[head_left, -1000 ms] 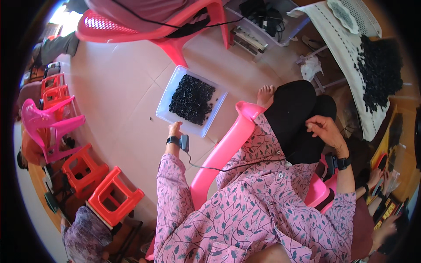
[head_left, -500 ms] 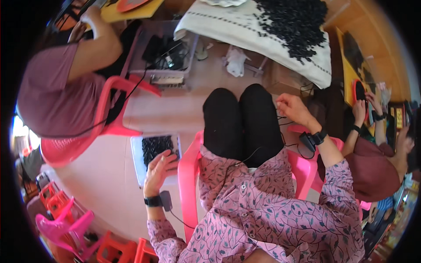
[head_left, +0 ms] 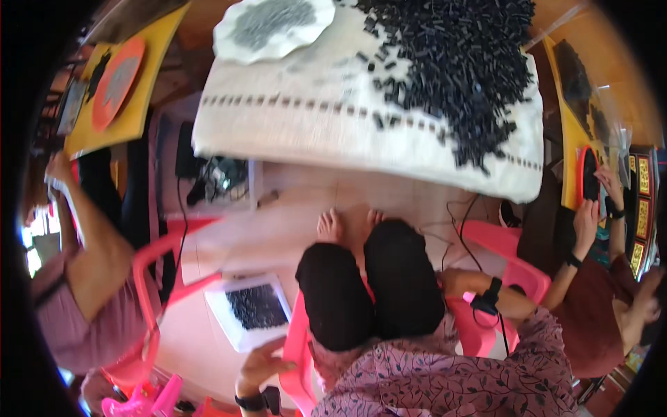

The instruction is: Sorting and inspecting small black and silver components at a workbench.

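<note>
My left hand [head_left: 262, 367] is low beside the left side of my pink plastic chair [head_left: 297, 361]. Its thumb stretches toward the armrest, and the hand holds nothing that I can see. Beside my right knee, my right hand [head_left: 455, 281] is partly hidden and its fingers do not show. Both wrists carry dark bands with small devices. On the floor past my left hand stands a white tray [head_left: 226, 316] with many small black pieces [head_left: 257, 307] in it.
Ahead, a table with a white cloth [head_left: 292, 132] bears a heap of small black pieces [head_left: 458, 69] and a white scalloped plate [head_left: 323, 31] of grey pieces. People sit on both sides. Cables hang near my right leg; a plastic bin [head_left: 253, 184] stands beneath the table's left side.
The view has shifted so more of the table shows. My left hand has come from above the tray to the chair's side. My right hand has dropped beside my knee.
</note>
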{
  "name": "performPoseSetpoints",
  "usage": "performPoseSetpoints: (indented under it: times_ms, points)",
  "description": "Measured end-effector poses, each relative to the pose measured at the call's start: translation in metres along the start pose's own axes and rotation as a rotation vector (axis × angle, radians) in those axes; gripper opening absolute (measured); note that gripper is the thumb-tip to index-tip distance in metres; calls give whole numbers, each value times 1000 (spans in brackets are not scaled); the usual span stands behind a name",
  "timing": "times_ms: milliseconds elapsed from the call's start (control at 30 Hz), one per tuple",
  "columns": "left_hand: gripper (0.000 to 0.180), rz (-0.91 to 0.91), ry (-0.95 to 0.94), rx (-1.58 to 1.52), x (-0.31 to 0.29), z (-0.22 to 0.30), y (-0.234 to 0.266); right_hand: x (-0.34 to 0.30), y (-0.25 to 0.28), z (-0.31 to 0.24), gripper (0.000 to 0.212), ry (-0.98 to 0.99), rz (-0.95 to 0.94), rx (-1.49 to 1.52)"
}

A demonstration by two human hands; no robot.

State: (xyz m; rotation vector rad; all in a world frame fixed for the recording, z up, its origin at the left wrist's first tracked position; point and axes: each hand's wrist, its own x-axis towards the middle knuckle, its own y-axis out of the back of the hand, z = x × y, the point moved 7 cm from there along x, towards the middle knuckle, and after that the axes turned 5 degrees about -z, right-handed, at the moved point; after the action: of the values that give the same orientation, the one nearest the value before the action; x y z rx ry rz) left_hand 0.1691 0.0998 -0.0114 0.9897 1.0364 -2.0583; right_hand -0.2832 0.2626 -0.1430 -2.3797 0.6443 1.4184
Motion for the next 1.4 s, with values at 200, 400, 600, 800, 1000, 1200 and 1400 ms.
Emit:
performPoseSetpoints:
  times_ms: [200,400,600,800,1000,1200,1400]
  points:
    - [81,8,407,156,47,-5,30,-12,18,-21,29,-95,-59,371]
    - [81,-9,374,183,71,45,54,0,42,-15,25,-33,56,642]
    - [72,-372,71,926,100,106,66,61,55,22,39,758,178,369]
    - [74,-238,409,541,130,136,68,-50,143,-68,16,-16,468,-112]
    - [69,-20,19,600,145,173,103,-105,166,-143,15,130,687,-279]
    - [50,-44,-541,1239,79,291,-53,-179,191,-195,24,455,1009,-159]
    - [38,-227,-926,1194,56,332,-205,-218,215,-134,60,94,1488,210]
